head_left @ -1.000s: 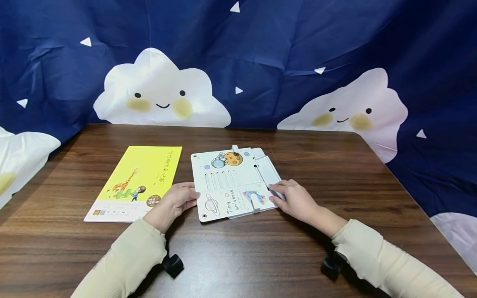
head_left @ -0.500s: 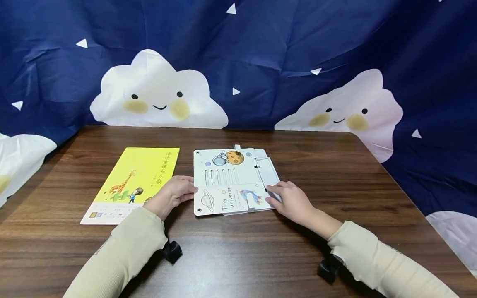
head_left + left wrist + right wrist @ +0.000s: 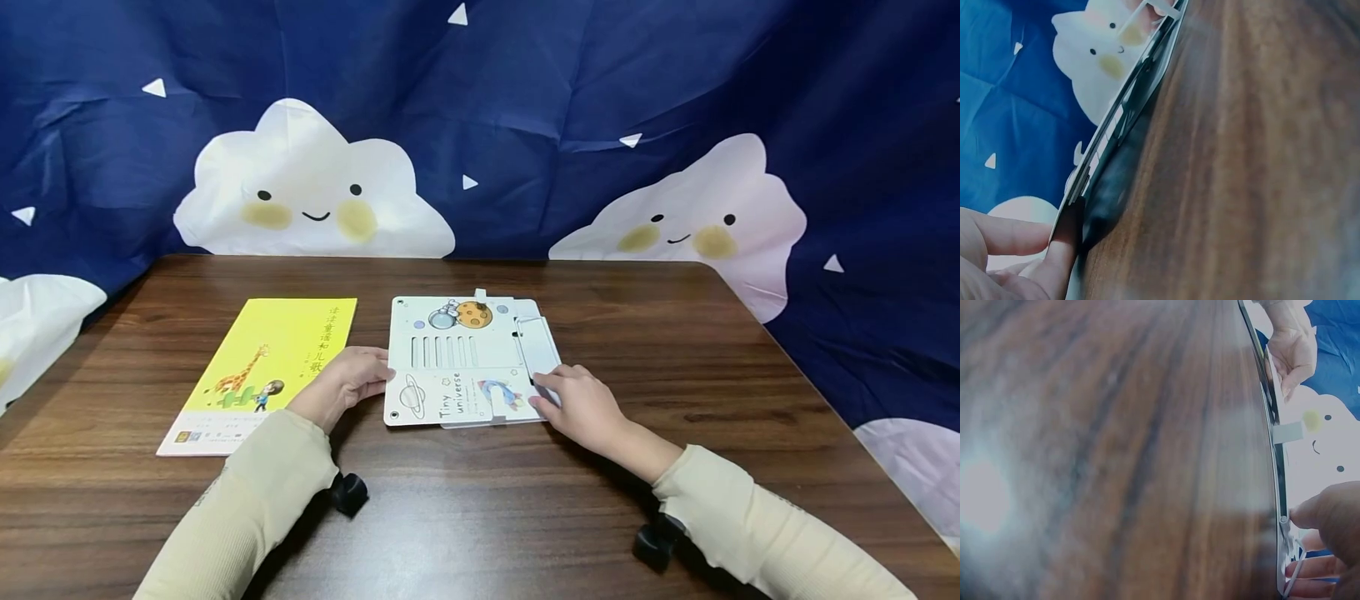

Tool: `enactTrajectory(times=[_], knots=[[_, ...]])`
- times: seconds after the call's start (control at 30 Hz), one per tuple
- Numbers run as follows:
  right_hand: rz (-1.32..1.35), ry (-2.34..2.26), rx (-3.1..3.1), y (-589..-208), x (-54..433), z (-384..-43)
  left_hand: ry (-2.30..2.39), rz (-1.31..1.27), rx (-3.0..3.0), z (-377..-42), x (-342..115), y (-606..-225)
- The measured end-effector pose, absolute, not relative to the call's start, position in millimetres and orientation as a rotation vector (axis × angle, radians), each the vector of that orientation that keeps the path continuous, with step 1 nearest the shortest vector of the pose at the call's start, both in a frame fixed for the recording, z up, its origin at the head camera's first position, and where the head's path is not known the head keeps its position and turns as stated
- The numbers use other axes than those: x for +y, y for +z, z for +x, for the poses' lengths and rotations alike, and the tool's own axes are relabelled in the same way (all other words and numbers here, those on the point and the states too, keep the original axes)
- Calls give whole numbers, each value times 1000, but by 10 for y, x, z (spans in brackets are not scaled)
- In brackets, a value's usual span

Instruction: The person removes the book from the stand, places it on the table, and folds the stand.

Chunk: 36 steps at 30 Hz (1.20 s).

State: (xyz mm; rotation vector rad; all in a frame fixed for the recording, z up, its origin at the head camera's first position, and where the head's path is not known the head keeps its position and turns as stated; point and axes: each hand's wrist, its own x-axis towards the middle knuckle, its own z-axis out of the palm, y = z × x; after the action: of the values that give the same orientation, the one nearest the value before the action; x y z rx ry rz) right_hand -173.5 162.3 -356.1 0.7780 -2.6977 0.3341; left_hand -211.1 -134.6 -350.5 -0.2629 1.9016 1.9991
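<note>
A white folding book stand [image 3: 427,387], printed with planets, an astronaut and "Tiny universe", lies almost flat on the table in the head view. My left hand [image 3: 347,382] pinches its left edge. In the left wrist view the thumb and a finger [image 3: 1063,256] sit on either side of the stand's thin edge [image 3: 1110,122], with a dark gap under the panel. My right hand [image 3: 583,407] grips the near right corner, beside a white hinged flap [image 3: 537,346]. The right wrist view shows its thumb [image 3: 1310,512] on the panel and its other fingers at the far part of the edge.
A yellow book [image 3: 277,342] with a giraffe picture lies left of the stand, partly under my left forearm. Brown wooden table [image 3: 465,517] extends around both things. A dark blue curtain [image 3: 517,92] with smiling clouds hangs behind the table's back edge.
The stand has turned a little, so its near edge runs more level, and its left side has moved away from me with my left hand. Both hands keep their hold.
</note>
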Motion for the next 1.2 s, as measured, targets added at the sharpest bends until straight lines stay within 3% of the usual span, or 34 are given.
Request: enactTrajectory(times=[0.8, 1.2], knots=[[719, 340, -2705, -3532, 1563, -1699, 2056, -186, 1823, -2169, -1421, -3551], [819, 449, -2828, -3405, 1552, -1766, 2052, -164, 1818, -2153, -1409, -3599]])
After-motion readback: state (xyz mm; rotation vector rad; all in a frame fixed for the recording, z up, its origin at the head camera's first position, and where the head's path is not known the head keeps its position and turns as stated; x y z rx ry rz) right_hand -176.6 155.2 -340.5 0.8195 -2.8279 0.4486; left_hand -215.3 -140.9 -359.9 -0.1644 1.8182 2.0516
